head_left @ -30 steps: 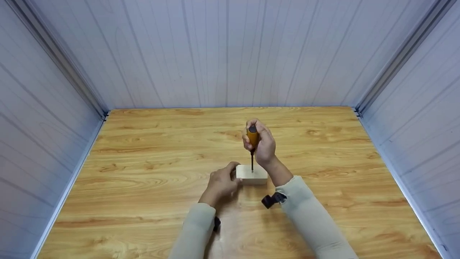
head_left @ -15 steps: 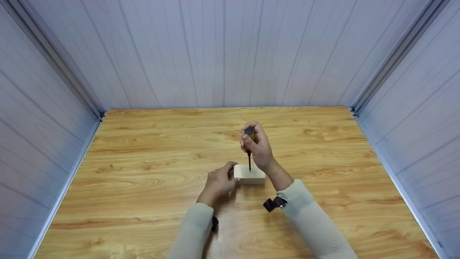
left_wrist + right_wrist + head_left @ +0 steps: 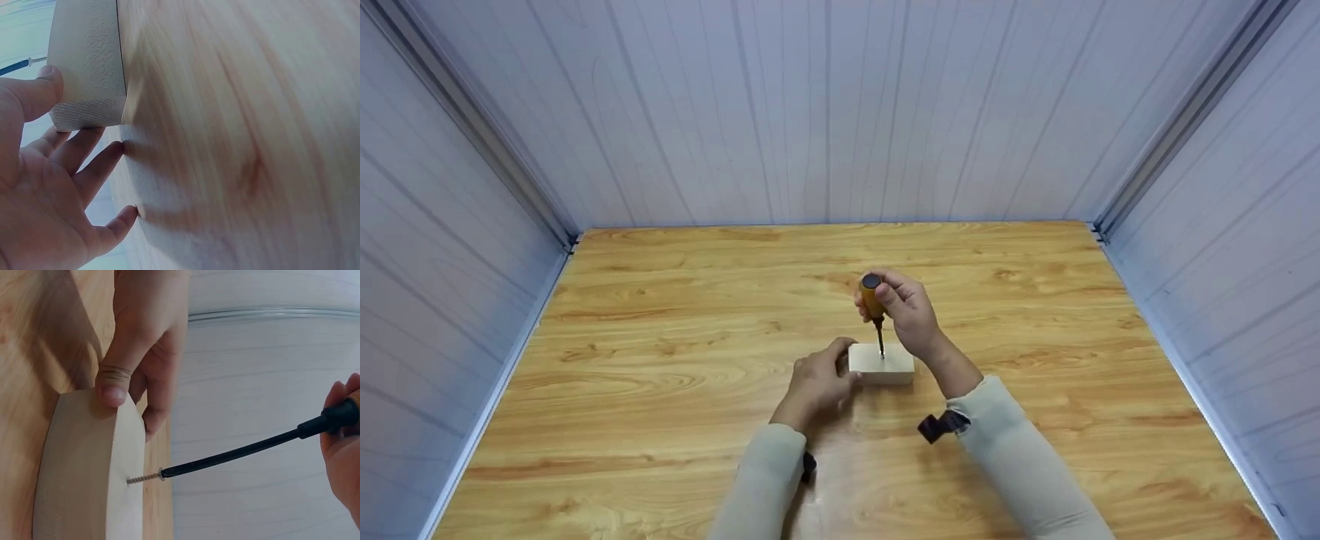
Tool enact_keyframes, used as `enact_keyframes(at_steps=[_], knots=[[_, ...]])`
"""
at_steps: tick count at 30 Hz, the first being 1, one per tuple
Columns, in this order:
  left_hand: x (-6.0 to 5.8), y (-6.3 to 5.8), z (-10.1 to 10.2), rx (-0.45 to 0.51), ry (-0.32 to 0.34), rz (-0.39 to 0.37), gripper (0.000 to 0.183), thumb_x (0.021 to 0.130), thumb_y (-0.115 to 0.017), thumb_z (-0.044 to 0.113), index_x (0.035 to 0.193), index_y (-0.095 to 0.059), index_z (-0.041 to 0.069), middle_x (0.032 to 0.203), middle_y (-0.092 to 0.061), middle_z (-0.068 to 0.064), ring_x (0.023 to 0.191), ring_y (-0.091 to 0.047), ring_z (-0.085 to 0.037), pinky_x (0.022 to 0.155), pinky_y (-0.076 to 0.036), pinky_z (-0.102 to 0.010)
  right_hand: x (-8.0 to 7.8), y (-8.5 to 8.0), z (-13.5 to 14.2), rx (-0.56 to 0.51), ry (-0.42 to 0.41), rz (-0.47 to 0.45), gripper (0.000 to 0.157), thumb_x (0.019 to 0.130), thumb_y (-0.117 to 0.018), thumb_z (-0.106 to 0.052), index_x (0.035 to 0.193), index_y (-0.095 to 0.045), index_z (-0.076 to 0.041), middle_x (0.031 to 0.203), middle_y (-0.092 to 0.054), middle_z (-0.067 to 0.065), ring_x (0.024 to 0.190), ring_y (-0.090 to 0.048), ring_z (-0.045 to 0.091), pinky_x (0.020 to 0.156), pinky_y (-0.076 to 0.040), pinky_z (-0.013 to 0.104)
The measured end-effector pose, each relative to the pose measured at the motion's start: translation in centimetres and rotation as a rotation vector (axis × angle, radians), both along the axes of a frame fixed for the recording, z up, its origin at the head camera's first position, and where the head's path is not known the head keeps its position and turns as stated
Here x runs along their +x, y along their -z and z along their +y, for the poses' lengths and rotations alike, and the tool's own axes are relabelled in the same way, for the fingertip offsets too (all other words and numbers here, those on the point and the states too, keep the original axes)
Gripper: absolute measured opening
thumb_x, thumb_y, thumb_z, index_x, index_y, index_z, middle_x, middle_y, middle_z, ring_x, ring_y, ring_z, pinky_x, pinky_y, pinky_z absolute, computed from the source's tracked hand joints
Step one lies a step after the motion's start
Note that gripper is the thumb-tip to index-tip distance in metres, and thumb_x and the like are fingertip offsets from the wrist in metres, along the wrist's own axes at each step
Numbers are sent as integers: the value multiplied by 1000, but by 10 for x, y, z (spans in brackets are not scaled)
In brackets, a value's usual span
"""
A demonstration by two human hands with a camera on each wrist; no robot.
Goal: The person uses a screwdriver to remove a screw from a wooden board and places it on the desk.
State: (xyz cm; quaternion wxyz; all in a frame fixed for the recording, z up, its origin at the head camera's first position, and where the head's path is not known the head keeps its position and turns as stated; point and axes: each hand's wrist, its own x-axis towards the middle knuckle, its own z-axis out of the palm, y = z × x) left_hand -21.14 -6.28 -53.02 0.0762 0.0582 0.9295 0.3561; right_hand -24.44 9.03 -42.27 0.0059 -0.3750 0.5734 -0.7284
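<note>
A pale wooden block (image 3: 891,378) lies on the wood-grain table, its left end pinched between the thumb and fingers of my left hand (image 3: 819,381). The little finger and ring finger touch down on the tabletop in the left wrist view. My right hand (image 3: 916,319) grips the orange handle of a screwdriver (image 3: 873,300), thumb along its side near the black cap. Its dark shaft runs down to the head of a screw (image 3: 145,478). The screw's tip stands in the block's top face, with much of the thread showing above the wood. The screwdriver leans slightly left at the top.
The wooden table (image 3: 660,360) stretches around the block on all sides. Pale panel walls (image 3: 832,112) enclose it at the back, left and right. A small black camera (image 3: 937,427) sits at the right wrist.
The right fingers and thumb have shifted round the screwdriver handle, and its top has tipped to the left and come lower. Left hand and block hold their place.
</note>
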Motion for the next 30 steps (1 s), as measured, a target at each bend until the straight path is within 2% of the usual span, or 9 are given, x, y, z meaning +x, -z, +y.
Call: enact_keyframes(at_steps=[3, 6, 9, 12, 16, 19, 24, 26, 30], knots=[[0, 1, 0, -5, 13, 13, 44, 78, -60, 39, 119, -44, 37, 112, -59, 4, 103, -53, -24, 94, -29, -45, 2, -6, -1, 40, -50, 15, 34, 97, -17, -11, 97, -50, 0, 70, -45, 20, 53, -36, 30, 45, -32, 37], [0, 1, 1, -11, 25, 24, 44, 78, -60, 38, 120, -44, 36, 112, -59, 4, 103, -54, -23, 94, -28, -44, 3, -12, -4, 37, -75, 33, 35, 97, -13, -13, 97, -42, 7, 68, -36, 25, 50, -31, 30, 43, -23, 42], [-1, 1, 3, -18, 29, 33, 44, 78, -60, 37, 120, -44, 35, 112, -59, 4, 101, -55, -22, 93, -28, -42, 2, -10, -8, 7, -71, 65, 38, 97, -18, -23, 100, -31, 13, 73, -38, 23, 48, -31, 26, 40, -23, 39], [-1, 1, 4, -29, 21, 36, 44, 78, -60, 37, 119, -45, 35, 111, -60, 4, 99, -55, -22, 91, -29, -40, -2, -3, -10, -49, -64, 73, 38, 95, -30, -28, 102, -27, 9, 81, -41, 13, 48, -32, 21, 38, -22, 35], [-1, 1, 4, -28, 17, 25, 44, 78, -61, 38, 119, -45, 35, 109, -60, 5, 96, -56, -21, 91, -29, -40, -7, 6, -9, -98, -48, 51, 30, 89, -49, -25, 98, -33, -2, 76, -44, 5, 46, -32, 20, 37, -22, 34], [-1, 1, 4, -23, 18, 14, 44, 78, -60, 39, 119, -44, 36, 110, -60, 4, 96, -55, -21, 91, -28, -40, -9, 9, -6, -96, -8, 58, 29, 85, -54, -26, 95, -40, -2, 68, -48, 12, 47, -37, 21, 38, -28, 34], [-1, 2, 2, -28, 20, 14, 45, 79, -59, 40, 121, -44, 35, 112, -59, 4, 99, -55, -23, 93, -28, -40, -10, 9, 0, -34, 54, 63, 39, 88, -44, -33, 99, -52, 3, 74, -49, 25, 62, -51, 22, 53, -45, 33], [-1, 2, 2, -30, 14, 15, 45, 79, -59, 39, 121, -44, 35, 113, -59, 4, 101, -55, -23, 94, -28, -40, -9, 7, 1, -7, 61, 33, 42, 90, -36, -34, 106, -50, 2, 77, -50, 25, 63, -50, 23, 55, -44, 32], [-1, 2, 2, -29, 3, 4, 46, 79, -59, 38, 121, -43, 35, 116, -57, 5, 104, -53, -22, 95, -27, -39, -2, -5, -1, 9, 77, -2, 35, 95, -18, -19, 113, -36, 5, 76, -41, 31, 57, -38, 32, 49, -35, 34]])
